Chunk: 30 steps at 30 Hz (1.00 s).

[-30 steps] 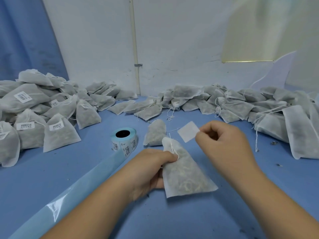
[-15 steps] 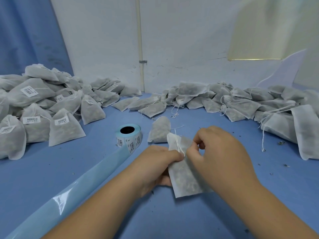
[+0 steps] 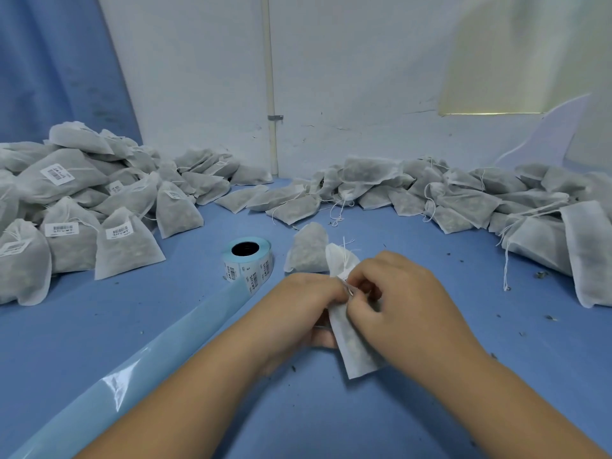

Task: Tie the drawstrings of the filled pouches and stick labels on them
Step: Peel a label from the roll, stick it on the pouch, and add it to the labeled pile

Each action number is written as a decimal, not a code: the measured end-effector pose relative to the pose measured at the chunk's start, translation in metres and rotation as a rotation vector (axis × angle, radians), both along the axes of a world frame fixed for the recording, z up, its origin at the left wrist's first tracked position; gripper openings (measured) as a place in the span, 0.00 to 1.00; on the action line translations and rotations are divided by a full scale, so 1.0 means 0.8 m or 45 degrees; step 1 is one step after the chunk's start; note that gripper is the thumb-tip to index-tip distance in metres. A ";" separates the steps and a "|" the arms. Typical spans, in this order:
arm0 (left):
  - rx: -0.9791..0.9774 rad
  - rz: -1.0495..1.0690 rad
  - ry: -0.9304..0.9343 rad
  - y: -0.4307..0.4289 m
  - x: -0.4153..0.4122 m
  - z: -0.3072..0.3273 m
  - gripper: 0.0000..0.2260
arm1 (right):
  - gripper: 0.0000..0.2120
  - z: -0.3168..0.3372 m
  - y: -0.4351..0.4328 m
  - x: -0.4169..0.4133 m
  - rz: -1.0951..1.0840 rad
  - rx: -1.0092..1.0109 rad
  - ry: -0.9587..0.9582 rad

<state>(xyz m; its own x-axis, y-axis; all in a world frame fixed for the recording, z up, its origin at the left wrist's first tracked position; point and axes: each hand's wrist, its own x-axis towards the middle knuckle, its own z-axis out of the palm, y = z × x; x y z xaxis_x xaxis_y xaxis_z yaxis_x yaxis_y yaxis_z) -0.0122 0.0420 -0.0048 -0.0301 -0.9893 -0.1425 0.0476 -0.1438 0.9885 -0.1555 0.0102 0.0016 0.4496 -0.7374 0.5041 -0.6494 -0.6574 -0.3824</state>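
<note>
Labelling step: the left hand [image 3: 308, 309] grips the pouch [image 3: 356, 356] while the right hand [image 3: 397, 303], fingers curled, pinches the label [image 3: 345, 280] at its fingertips onto the pouch. The next move likely calls for smoothing the label flat under the right fingers.

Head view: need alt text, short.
The left hand and right hand pinch a filled pouch near its neck over a blue table. A label roll sits behind them; labelled pouches are piled at left, unlabelled pouches at right.
</note>
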 end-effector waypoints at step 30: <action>-0.125 0.089 0.004 0.005 0.012 0.002 0.15 | 0.08 0.006 -0.016 -0.011 0.220 1.114 -0.949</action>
